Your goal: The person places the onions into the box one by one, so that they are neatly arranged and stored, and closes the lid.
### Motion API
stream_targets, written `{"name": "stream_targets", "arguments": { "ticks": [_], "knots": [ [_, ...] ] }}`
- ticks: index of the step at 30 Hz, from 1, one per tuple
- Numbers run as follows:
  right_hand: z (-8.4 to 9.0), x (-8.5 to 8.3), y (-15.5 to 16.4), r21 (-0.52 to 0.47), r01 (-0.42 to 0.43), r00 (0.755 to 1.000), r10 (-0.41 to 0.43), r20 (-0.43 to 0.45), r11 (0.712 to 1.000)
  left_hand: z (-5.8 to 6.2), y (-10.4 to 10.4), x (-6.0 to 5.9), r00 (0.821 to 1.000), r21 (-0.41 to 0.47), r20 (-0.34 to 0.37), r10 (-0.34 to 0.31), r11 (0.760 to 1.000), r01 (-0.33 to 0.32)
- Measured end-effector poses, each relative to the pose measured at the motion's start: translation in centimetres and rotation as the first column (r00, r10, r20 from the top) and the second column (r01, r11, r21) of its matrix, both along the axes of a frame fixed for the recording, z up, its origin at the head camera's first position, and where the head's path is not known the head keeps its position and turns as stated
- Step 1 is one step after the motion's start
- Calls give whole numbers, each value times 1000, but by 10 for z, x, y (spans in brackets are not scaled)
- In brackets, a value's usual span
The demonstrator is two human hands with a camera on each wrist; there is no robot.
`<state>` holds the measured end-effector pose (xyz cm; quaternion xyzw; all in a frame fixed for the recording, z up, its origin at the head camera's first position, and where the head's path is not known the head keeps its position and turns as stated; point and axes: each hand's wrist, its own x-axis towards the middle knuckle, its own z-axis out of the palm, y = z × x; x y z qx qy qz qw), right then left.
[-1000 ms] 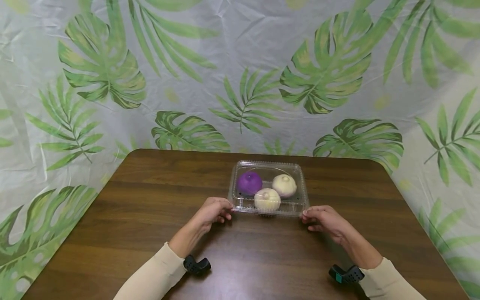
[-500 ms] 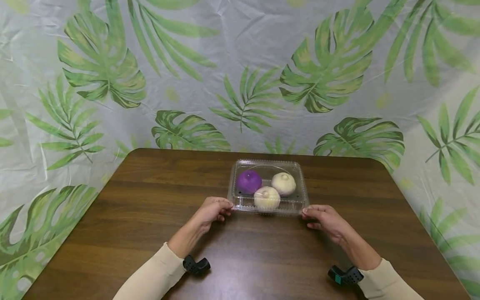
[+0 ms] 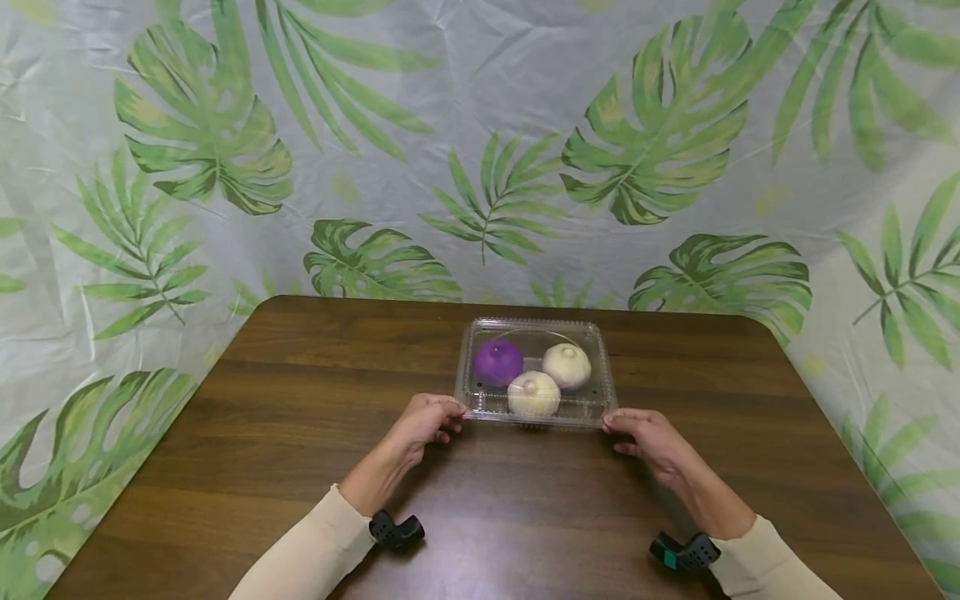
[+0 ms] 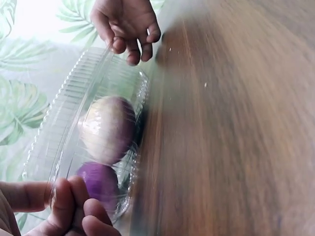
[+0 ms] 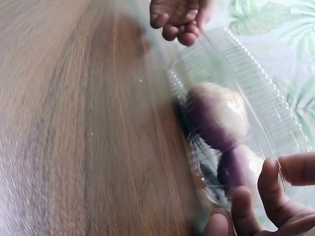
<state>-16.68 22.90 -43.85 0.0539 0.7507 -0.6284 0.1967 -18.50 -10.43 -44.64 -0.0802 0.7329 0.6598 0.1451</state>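
A clear plastic clamshell container [image 3: 480, 407] sits on the table toward its far side, lid down. Inside it are a purple turnip [image 3: 498, 362] at the back left, a pale turnip [image 3: 567, 367] at the back right and another pale turnip [image 3: 533, 395] in front. The wrist views show purple on the pale ones' sides. My left hand [image 3: 426, 423] pinches the rim at the near left corner between thumb and fingers. At the near right corner, my right hand [image 3: 651, 440] pinches the same rim. Both hands' other fingers curl loosely below the rim.
The brown wooden table [image 3: 315, 367] has rounded far corners. Right behind it hangs a leaf-patterned cloth [image 3: 510, 100], which also runs along both sides. A black strap device [image 3: 396, 531] is on my left wrist, and a similar device [image 3: 684, 552] is on my right.
Both hands keep hold of the clamshell container's near corners. My right wrist has shifted very slightly to the left. The turnips have kept their places inside.
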Motion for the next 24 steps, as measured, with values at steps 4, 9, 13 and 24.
{"name": "stream_targets", "arguments": {
  "ticks": [4,9,13,24],
  "knots": [
    [0,0,1,-6,-9,1000,9,12,1000,-1,-2,-1,1000,-13,7,-13,1000,13],
    [-1,2,2,21,-15,1000,15,0,1000,-1,-2,-1,999,-38,7,-32,999,32],
    [-2,3,1,58,-27,999,28,-18,998,1,-3,-1,999,-84,-10,-31,996,30],
    [6,19,20,156,-67,996,75,-47,985,8,-25,15,993,-249,-113,-23,968,-6]
  ]
}}
